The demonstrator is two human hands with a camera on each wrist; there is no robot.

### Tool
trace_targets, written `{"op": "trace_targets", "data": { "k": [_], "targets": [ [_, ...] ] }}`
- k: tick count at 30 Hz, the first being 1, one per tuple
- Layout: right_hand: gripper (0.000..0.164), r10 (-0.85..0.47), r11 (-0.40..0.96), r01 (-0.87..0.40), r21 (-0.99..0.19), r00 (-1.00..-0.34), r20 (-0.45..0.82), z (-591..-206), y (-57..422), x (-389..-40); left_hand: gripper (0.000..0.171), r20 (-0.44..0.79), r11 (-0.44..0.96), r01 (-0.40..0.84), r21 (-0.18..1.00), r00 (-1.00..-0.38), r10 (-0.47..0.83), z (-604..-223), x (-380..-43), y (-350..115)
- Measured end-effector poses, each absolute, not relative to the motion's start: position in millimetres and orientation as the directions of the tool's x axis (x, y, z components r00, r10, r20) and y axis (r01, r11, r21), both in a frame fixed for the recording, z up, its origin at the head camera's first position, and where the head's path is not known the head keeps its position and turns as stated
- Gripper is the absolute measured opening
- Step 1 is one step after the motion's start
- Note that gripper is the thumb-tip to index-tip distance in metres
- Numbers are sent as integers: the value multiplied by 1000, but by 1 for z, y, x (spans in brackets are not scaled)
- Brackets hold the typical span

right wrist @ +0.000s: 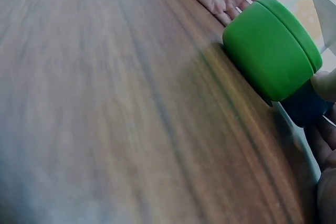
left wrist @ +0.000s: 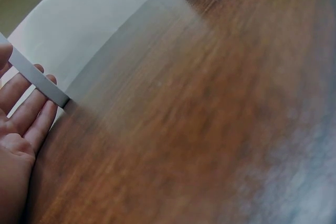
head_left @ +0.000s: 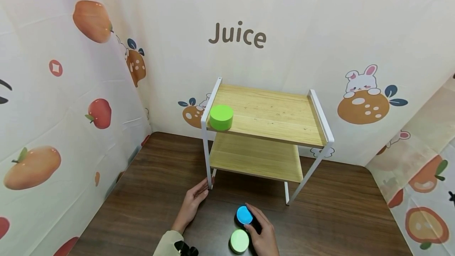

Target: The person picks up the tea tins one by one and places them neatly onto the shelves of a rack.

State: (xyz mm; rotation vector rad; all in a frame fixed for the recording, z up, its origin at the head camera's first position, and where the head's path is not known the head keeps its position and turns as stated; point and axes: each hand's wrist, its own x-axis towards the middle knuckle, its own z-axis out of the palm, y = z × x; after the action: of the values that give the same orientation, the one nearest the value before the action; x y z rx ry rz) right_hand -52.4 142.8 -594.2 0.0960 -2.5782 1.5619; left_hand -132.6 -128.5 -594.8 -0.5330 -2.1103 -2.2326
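A small round blue container (head_left: 244,215) stands on the table below the shelf, and my right hand (head_left: 264,234) grips it from the right between thumb and fingers. Just in front of it sits a round light green container (head_left: 239,241). This green one fills the foreground of the right wrist view and partly hides the blue container (right wrist: 304,106). My left hand (head_left: 192,204) holds the foot of the shelf's front left leg (head_left: 206,157). In the left wrist view, its fingers lie behind the white leg (left wrist: 38,79) with the thumb on the near side.
A two-tier wooden shelf (head_left: 270,110) with white side frames stands at the back of the dark wooden table (head_left: 149,204). On its top board, at the front left corner, sits another round green container (head_left: 221,117). Fruit-printed curtains (head_left: 284,19) enclose the back and sides.
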Motion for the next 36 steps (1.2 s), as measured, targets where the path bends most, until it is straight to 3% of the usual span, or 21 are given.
{"op": "trace_targets", "data": {
  "k": [36],
  "targets": [
    [59,3,471,-110,-875,-992,126,-592,142,-51,49,247,-58,240,969,-946,210,-597,-133,-129]
  ]
}}
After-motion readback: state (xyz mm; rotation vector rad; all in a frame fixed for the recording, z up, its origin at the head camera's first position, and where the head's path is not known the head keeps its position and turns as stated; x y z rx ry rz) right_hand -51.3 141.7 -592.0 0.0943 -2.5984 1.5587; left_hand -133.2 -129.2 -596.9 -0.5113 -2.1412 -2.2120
